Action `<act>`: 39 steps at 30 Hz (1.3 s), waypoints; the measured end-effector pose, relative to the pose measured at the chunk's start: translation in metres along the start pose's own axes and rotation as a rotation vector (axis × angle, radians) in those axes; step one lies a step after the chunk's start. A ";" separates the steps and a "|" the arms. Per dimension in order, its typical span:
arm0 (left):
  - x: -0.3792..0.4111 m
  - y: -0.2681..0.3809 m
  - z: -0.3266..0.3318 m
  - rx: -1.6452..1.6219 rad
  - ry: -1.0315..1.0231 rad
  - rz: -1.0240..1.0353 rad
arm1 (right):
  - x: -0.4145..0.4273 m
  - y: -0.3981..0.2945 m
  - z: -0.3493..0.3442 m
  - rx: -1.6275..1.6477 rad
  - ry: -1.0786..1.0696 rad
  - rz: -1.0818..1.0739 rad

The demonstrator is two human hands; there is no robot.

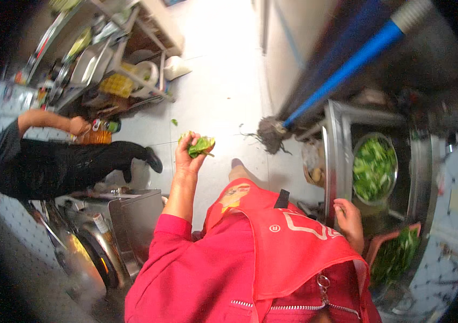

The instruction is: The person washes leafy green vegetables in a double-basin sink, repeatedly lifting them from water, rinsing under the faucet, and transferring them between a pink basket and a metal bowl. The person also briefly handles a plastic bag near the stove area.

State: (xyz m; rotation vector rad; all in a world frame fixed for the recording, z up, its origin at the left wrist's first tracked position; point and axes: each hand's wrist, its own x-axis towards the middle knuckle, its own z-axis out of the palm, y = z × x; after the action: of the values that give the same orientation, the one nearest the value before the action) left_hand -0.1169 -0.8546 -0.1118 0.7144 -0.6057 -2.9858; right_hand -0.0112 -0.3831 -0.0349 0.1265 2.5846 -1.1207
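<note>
My left hand [188, 157] is raised over the floor, its fingers closed around a bunch of leafy greens [201, 147]. On the other side, my right hand [350, 221] hangs by the front rim of a steel sink [330, 161]. Its fingers are loosely bent and nothing shows in them. Inside the sink stands a round bowl [394, 177] of cut greens [374, 167]. Nearer to me, a pink basket [374, 246] holds longer green leaves [400, 252].
A mop with a blue handle [346, 68] leans before the sink. To the left, a person in black [67, 165] grips a bottle of orange liquid [96, 136], beside a stove with a wok [87, 258]. Metal shelving [120, 56] holds trays and crates. A leaf [174, 122] lies on the floor.
</note>
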 end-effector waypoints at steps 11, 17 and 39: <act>0.093 0.158 -0.066 -0.015 0.110 0.303 | 0.223 -0.169 0.104 -0.104 -0.333 -0.220; 0.186 0.213 -0.034 0.144 0.198 0.365 | 0.323 -0.222 0.131 -0.275 -0.401 -0.247; 0.665 0.467 -0.201 0.796 1.385 0.663 | 0.651 -0.203 0.286 -0.169 -0.470 0.382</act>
State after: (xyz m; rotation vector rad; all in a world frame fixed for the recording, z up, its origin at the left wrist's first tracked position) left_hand -0.6604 -1.4264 -0.3909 1.7744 -1.3738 -1.0789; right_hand -0.5953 -0.7593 -0.2885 0.2681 2.1063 -0.6903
